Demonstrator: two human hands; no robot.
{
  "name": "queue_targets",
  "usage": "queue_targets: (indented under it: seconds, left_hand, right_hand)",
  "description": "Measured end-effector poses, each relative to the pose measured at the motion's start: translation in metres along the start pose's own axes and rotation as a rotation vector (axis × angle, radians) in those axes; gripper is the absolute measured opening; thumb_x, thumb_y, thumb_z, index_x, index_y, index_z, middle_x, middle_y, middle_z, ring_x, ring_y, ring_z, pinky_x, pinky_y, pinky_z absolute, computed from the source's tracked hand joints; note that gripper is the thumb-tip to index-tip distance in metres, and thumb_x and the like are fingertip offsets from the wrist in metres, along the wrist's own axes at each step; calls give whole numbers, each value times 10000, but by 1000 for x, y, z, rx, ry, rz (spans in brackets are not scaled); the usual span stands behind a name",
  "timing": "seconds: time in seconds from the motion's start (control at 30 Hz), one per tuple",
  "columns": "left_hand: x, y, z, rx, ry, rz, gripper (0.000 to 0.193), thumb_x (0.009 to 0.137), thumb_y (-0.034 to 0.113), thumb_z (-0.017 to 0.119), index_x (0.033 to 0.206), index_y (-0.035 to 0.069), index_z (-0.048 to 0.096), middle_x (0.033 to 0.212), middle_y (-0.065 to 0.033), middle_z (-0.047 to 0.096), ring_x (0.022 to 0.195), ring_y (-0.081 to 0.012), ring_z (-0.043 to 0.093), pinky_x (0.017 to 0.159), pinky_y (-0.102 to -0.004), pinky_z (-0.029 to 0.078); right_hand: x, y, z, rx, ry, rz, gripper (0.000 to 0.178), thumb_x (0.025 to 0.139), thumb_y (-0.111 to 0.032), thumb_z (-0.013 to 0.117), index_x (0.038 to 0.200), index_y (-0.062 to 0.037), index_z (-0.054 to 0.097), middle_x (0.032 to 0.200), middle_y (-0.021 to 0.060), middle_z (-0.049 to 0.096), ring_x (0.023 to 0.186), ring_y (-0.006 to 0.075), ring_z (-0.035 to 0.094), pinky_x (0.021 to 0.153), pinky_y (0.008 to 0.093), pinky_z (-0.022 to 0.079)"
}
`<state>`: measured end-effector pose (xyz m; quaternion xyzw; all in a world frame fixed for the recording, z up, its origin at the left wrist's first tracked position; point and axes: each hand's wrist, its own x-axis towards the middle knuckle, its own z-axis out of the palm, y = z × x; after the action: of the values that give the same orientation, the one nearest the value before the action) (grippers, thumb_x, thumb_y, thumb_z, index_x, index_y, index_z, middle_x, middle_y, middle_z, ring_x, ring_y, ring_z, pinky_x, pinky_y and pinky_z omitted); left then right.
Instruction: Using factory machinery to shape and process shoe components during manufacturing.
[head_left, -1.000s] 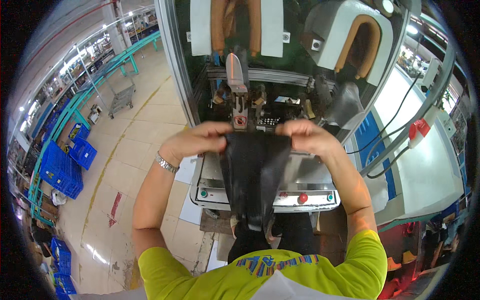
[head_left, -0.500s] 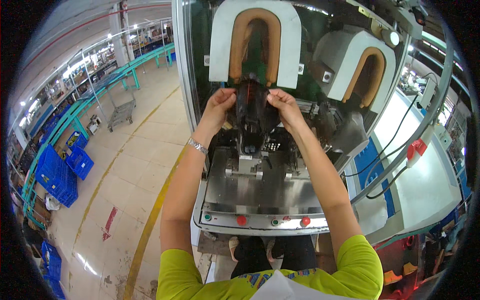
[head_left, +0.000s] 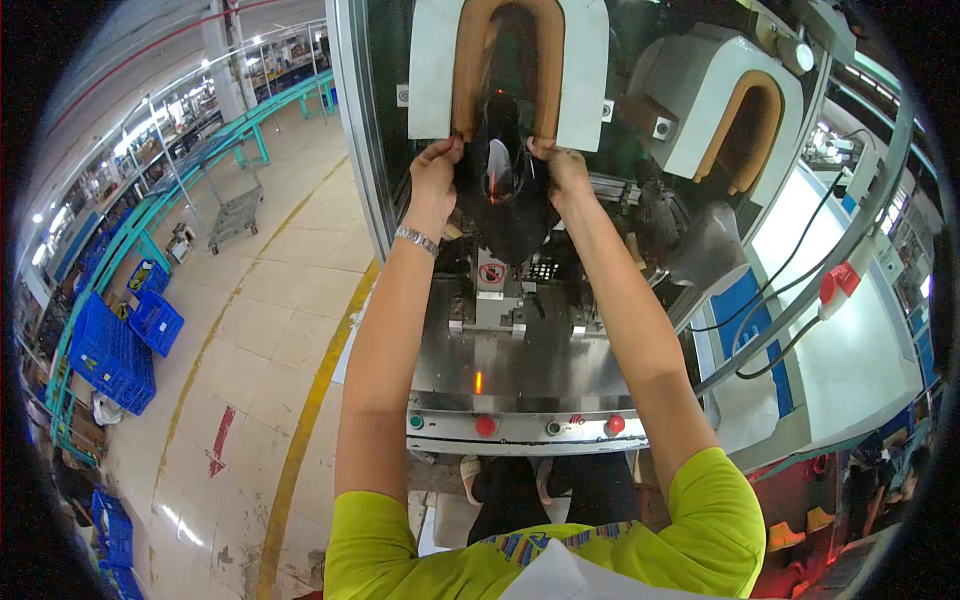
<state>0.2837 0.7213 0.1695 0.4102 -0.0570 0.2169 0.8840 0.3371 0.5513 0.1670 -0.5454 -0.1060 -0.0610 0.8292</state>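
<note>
Your fingers [head_left: 452,150] pinch the black upper [head_left: 505,190] on both sides: left hand [head_left: 436,172] on its left edge, right hand [head_left: 562,170] on its right. It sits raised at the mouth of the tan-lined U-shaped mould [head_left: 510,60] (not yet seated, I'd judge). Below, the steel tabletop [head_left: 520,360] with its red buttons [head_left: 486,425] looks untouched.

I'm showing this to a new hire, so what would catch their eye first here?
Both hands, left hand and right hand, hold a black shoe upper up against the brown U-shaped pad at top centre. Below gleams the steel machine table with red and green buttons; blue crates sit far left.
</note>
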Motion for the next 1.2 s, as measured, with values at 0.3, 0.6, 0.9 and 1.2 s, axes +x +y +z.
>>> queue_targets:
  seconds: [0.3,0.6,0.9,1.2]
  left_hand:
    - [-1,-1,-6,531,71,-40,151,767,-9,553,917,-17,570,938,-89,594,835,-186,556,733,-294,426]
    - [-138,50,2,1378,-282,1367,265,730,47,544,994,71,549,1035,-58,541,867,-209,537,738,-330,365]
    - [-140,32,-16,1745,-288,993,355,690,32,521,1030,129,554,1118,-24,480,796,-207,529,693,-340,376]
    - [-151,10,-21,1815,-219,953,506,696,6,515,1167,191,510,1196,-54,417,840,-261,477,686,-360,385]
  right_hand:
    - [-13,14,-9,-187,-1,-8,260,770,-254,629,924,-45,618,947,67,592,838,183,529,828,334,386]
    - [-150,126,-25,746,-250,446,333,823,-334,550,1109,-169,505,1095,35,554,975,188,515,848,389,415]
    - [-84,157,-41,739,69,521,189,801,-284,605,877,-127,530,767,11,571,641,152,553,565,217,512]
    - [-77,175,-24,655,26,451,211,805,-280,601,877,-115,492,602,-26,449,507,91,484,649,258,522]
